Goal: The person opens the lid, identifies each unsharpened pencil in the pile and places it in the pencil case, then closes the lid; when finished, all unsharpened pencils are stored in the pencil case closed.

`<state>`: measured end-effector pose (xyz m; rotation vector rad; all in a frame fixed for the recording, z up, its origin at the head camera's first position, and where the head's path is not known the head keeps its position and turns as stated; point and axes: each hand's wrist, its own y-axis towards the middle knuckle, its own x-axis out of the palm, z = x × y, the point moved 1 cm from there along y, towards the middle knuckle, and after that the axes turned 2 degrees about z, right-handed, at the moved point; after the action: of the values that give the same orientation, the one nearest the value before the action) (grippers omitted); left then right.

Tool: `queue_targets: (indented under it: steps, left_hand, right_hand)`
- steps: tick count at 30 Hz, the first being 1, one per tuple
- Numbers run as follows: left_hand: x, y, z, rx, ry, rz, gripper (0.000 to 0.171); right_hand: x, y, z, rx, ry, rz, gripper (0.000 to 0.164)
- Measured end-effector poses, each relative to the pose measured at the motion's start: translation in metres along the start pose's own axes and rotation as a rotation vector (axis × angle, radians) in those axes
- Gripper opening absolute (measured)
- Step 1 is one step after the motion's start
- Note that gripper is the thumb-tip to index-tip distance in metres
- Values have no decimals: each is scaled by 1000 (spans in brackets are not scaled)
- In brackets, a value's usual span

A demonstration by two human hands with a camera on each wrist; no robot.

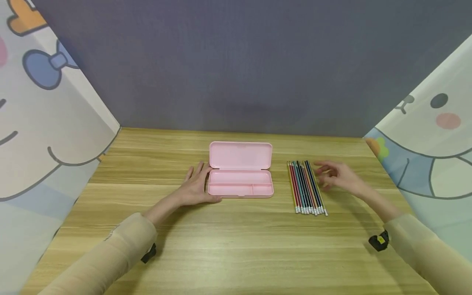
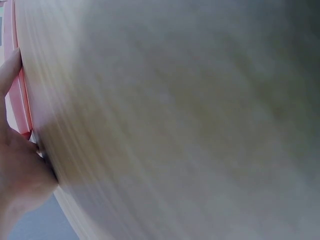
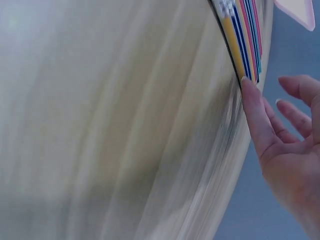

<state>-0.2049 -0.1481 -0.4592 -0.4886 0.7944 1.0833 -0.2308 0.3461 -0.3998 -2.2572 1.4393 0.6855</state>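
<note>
A pink pencil case (image 1: pixel 239 177) lies on the table with its lid (image 1: pixel 241 155) folded back. Its tray has a long compartment at the back and two smaller ones in front, all bare inside. My left hand (image 1: pixel 194 192) rests at the case's left end, fingers spread along the side and thumb along the front edge. In the left wrist view the thumb lies against the case wall (image 2: pixel 22 102). To the right, several pencils (image 1: pixel 305 188) form a flat row, white ends toward me. Beside them hovers my right hand (image 1: pixel 336 177), fingers loosely bent and holding nothing.
The wood-grain table (image 1: pixel 236 246) ends at a dark grey panel (image 1: pixel 239 69) behind. Cartoon-printed sheets (image 1: pixel 73 123) flank it on both sides. A small black device (image 1: pixel 379 241) hangs at the right sleeve, another (image 1: pixel 148 254) at the left.
</note>
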Motion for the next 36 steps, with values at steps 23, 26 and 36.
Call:
queue_targets:
  steps: [23, 26, 36]
  left_hand:
    - [1, 1, 1, -10, 5, 1, 101]
    - [4, 3, -3, -10, 8, 1, 102]
    - [-1, 0, 4, -23, 14, -8, 100]
  right_hand:
    - [12, -13, -7, 92, -58, 51, 57]
    - [11, -14, -5, 84, -81, 56, 57]
    - [14, -14, -3, 27, -273, 118, 56]
